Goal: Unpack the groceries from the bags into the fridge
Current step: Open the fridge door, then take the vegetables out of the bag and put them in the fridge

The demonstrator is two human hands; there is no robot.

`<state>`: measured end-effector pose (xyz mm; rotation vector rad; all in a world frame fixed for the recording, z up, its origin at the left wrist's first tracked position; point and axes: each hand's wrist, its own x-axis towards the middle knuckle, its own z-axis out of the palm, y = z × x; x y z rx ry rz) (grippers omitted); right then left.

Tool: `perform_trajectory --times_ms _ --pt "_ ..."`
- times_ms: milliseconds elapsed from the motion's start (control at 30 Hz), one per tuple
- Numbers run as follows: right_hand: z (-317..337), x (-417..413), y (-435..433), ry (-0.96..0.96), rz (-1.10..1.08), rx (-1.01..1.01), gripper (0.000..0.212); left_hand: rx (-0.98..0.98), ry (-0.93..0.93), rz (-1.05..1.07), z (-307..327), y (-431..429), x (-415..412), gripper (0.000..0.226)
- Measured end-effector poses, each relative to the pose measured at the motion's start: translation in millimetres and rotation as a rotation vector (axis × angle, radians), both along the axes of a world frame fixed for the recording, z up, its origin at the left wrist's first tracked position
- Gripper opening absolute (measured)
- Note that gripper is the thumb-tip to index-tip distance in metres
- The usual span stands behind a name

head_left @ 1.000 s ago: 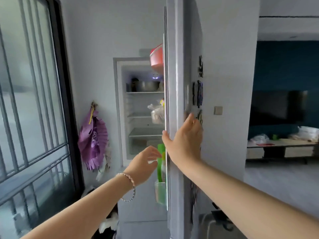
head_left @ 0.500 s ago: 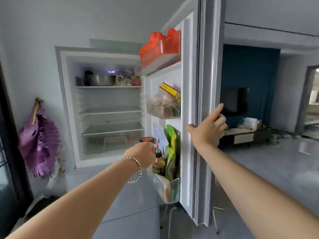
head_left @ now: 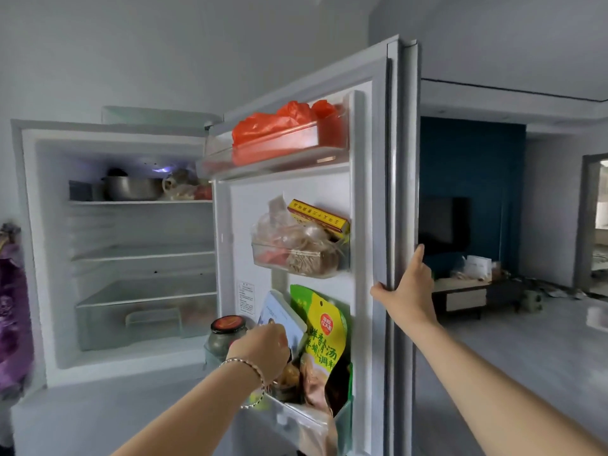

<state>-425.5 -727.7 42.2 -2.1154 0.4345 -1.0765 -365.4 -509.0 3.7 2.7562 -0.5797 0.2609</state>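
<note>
The fridge (head_left: 49,245) stands open, its door (head_left: 398,159) swung out to the right. My right hand (head_left: 408,291) grips the door's outer edge, thumb on the inner side. My left hand (head_left: 263,347) reaches into the lowest door shelf (head_left: 306,419), fingers curled down over the top of a brown bottle (head_left: 289,378) that it mostly hides. Just left of that hand stands a dark-lidded jar (head_left: 227,334). To its right are a blue-white packet (head_left: 279,311) and a green-yellow pouch (head_left: 325,330).
A red plastic bag (head_left: 283,123) fills the top door shelf. The middle one holds clear bags and a yellow box (head_left: 317,218). Inside, a metal pot (head_left: 131,187) sits on the top shelf above a crisper drawer (head_left: 144,320). A purple object (head_left: 13,307) hangs at left.
The door has swung from nearly edge-on to wide open, with my right hand staying on its edge. My left hand has moved down into the lowest door shelf.
</note>
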Motion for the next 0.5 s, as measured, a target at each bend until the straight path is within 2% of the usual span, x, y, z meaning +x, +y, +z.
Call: perform_trajectory --times_ms 100,167,233,333,400,433,500 --pt "0.7 5.1 -18.9 0.013 0.027 0.013 0.104 0.045 -0.025 0.018 0.0 -7.2 4.3 0.027" --pt "-1.0 5.2 -22.2 0.012 0.032 0.041 0.102 0.058 0.022 0.048 1.8 -3.6 2.9 0.027" --pt "-6.0 2.3 -16.0 0.0 -0.016 0.061 0.096 0.064 0.025 0.066 0.0 8.1 0.6 0.027" --pt "-14.3 -5.3 17.6 -0.151 -0.149 -0.174 0.075 0.051 0.055 0.115 1.4 34.1 -11.1 0.025" --pt "-13.7 -8.5 58.2 -0.236 -0.005 -0.344 0.055 0.054 0.066 0.172 -1.1 60.6 -16.2 0.025" --pt "-11.1 -11.5 83.6 -0.174 0.136 -0.368 0.044 0.069 0.086 0.211 -3.6 77.5 -17.1 0.025" --pt "-9.3 -13.4 138.5 0.144 0.436 -0.332 0.023 0.125 0.133 0.271 -12.9 119.2 -19.8 0.024"
